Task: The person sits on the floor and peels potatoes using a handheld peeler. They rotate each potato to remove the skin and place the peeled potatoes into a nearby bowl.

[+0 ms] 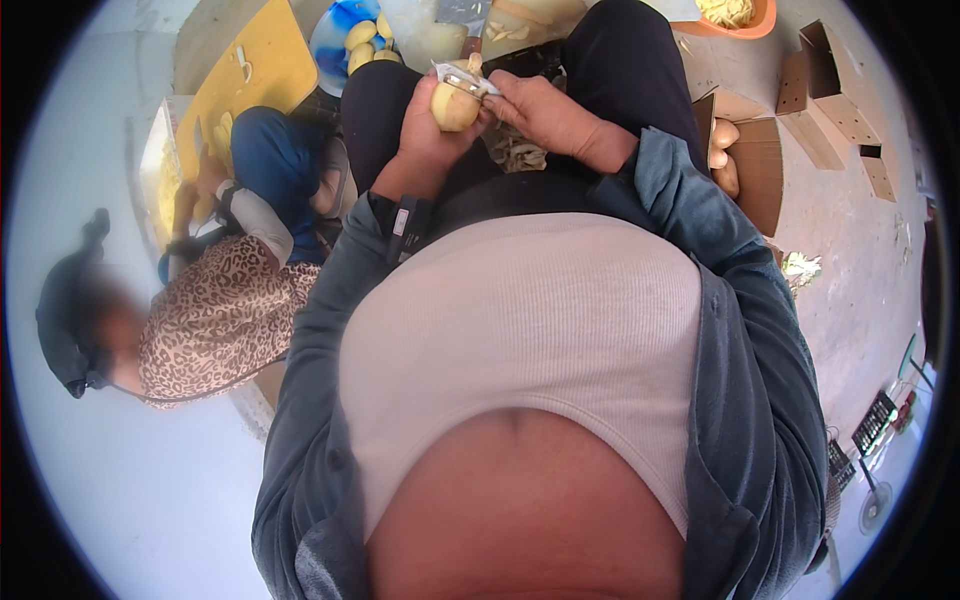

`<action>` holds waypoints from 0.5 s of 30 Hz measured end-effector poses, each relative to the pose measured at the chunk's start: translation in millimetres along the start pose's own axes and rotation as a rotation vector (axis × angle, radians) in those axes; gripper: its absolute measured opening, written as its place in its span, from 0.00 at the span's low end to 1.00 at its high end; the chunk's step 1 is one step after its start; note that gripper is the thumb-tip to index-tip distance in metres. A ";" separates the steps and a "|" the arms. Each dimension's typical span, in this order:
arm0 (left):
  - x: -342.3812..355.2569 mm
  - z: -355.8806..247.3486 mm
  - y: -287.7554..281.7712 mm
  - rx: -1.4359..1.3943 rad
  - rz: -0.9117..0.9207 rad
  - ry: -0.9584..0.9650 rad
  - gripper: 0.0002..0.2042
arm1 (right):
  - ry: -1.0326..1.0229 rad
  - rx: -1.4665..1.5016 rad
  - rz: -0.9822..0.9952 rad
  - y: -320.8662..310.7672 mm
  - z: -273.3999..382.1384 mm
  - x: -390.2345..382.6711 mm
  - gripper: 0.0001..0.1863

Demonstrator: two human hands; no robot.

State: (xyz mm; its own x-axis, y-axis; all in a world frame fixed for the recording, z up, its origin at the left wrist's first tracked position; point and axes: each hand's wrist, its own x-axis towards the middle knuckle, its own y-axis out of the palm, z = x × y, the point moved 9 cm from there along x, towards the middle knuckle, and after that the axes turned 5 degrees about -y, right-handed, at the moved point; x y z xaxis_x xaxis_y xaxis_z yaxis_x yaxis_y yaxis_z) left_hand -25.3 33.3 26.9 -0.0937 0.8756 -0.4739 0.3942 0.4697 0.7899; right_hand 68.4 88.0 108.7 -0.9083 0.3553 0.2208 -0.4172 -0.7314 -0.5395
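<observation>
Between my knees, at the top middle of the view, my left hand [425, 128] is closed around a pale yellow potato [454, 112], partly peeled as far as I can tell. Just right of it, my right hand [535, 118] grips a silver peeler [463, 80], whose head lies over the top of the potato. A lighter piece sticks up behind the peeler; I cannot tell what it is. Peelings [520, 158] lie in a heap below my hands, partly hidden by them.
A co-worker [220, 300] works at a yellow board [225, 75] on my left. Beyond my hands are a blue bowl [330, 50] with peeled potatoes [362, 35] and an orange tub [765, 22] of shreds. At my right stand a box of potatoes [755, 170] and more cardboard boxes [820, 105].
</observation>
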 end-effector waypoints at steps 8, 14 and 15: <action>2.8 -1.8 -11.6 0.006 -0.060 0.037 0.21 | 0.019 -0.113 0.026 4.6 -2.5 0.8 0.15; 11.5 -5.1 -13.0 -0.039 -0.032 0.025 0.21 | -0.019 -0.165 0.109 17.2 7.1 -0.7 0.14; 12.0 -4.9 -12.8 -0.042 -0.032 0.013 0.21 | -0.042 -0.144 0.125 22.8 7.4 -1.6 0.14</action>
State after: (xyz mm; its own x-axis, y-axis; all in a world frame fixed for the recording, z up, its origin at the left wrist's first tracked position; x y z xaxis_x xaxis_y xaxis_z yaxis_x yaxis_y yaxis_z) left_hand -36.0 38.4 12.9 -0.1175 0.8610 -0.4948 0.3525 0.5019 0.7898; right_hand 60.1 66.4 102.1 -0.9544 0.2404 0.1771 -0.2956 -0.6763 -0.6748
